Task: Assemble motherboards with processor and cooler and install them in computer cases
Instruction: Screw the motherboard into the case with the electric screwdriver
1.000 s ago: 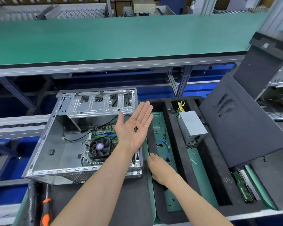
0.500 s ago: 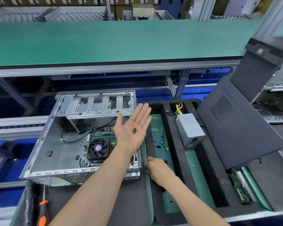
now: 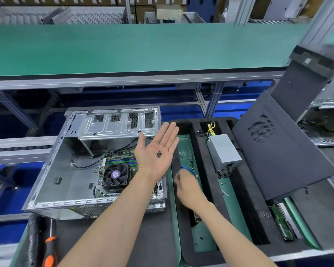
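— Where are the screws point(image 3: 158, 154)?
— In my left hand point(image 3: 157, 151), palm up, fingers straight, above the case point(image 3: 66, 170). My right hand point(image 3: 187, 186) is nearer the tray point(image 3: 187, 151)'s loose ones; blurred, can't tell its fingers.

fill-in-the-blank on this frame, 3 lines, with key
1. The left hand is held palm up with small black ____ lying on it.
2. The cooler fan sits on the motherboard inside the open ____.
3. The screwdriver at lower left has an ____ handle.

Missing words: screws; computer case; orange
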### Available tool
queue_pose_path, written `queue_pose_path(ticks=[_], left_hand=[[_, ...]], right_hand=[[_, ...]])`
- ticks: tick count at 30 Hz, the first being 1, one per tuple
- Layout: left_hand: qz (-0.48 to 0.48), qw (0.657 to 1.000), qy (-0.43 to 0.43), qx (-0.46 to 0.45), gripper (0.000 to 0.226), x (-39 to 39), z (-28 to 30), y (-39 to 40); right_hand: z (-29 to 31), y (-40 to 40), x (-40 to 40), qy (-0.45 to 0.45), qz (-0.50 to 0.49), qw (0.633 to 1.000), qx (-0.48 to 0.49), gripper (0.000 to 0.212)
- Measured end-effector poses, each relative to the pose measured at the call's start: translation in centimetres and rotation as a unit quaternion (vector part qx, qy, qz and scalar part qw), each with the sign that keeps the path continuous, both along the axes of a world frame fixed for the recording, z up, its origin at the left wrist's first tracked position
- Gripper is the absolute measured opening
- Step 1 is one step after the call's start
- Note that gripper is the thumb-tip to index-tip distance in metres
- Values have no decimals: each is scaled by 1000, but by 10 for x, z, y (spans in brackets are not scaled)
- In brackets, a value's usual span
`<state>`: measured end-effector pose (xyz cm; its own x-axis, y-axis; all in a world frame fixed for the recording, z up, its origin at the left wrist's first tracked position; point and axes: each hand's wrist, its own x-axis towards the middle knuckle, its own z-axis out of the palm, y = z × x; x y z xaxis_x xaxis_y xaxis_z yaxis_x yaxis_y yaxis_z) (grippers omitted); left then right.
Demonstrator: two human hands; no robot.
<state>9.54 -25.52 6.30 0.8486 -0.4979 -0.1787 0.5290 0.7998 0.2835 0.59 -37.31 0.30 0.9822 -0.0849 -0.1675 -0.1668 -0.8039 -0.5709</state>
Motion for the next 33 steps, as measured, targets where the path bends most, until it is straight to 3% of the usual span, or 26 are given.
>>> queue_pose_path(ticks=[3,6,10,21,33], left_hand=[[0,1000,-8,7,81,1,-1,0],[1,1000,-10,5,81,2,-1,-1],[7,1000,-22,17,82,2,-2,-2],[8,1000,-21,-13,79,1,-1,0],[-2,1000,-26,-1,80,0,-2,0]], right_hand=[[45,-8,23,-186,-85,970,132,12],[86,-3,39,-263,-28,946,189,14],[98,12,44,-245,42,951,182,10],[96,7,47,-226,62,955,183,12],[90,6,40,-247,101,957,116,18]])
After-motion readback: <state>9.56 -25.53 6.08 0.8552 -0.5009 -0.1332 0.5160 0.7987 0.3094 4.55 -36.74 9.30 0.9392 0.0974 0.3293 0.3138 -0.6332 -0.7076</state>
